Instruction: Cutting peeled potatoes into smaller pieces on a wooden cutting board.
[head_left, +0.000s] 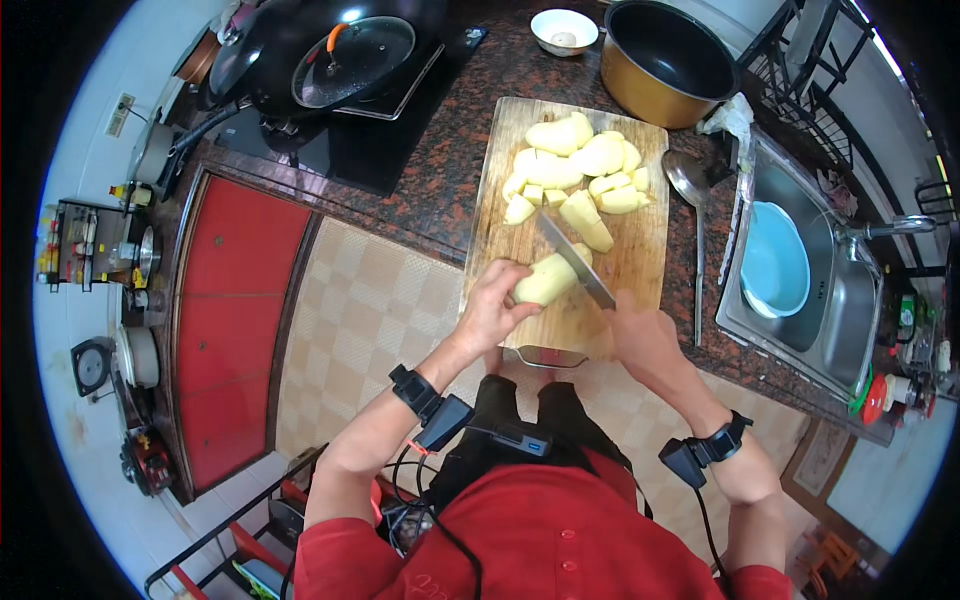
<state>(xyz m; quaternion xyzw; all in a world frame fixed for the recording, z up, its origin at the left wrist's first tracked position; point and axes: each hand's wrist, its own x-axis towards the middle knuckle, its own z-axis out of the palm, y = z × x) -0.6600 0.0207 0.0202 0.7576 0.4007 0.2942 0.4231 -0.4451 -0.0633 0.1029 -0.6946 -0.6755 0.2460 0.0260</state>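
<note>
On a wooden cutting board (495, 240) a peeled potato (546, 281) lies near the front edge, steadied at its left end by my left hand (499, 296). My right hand (646, 334) grips the handle of a kitchen knife (574, 259). The blade stands across the right part of the potato, pointing up and to the left; a small piece shows just beyond it. How deep the blade sits I cannot tell. Farther up the board lies a heap of peeled potato pieces (551, 169), some large, some cut into chunks.
Right of the board lie a long metal ladle (699, 225) and a steel sink (844, 315) holding a blue basin (776, 259). Behind stand a deep golden pot (652, 94) and a white bowl (553, 46). A wok with a glass lid (360, 64) sits on the stove at left.
</note>
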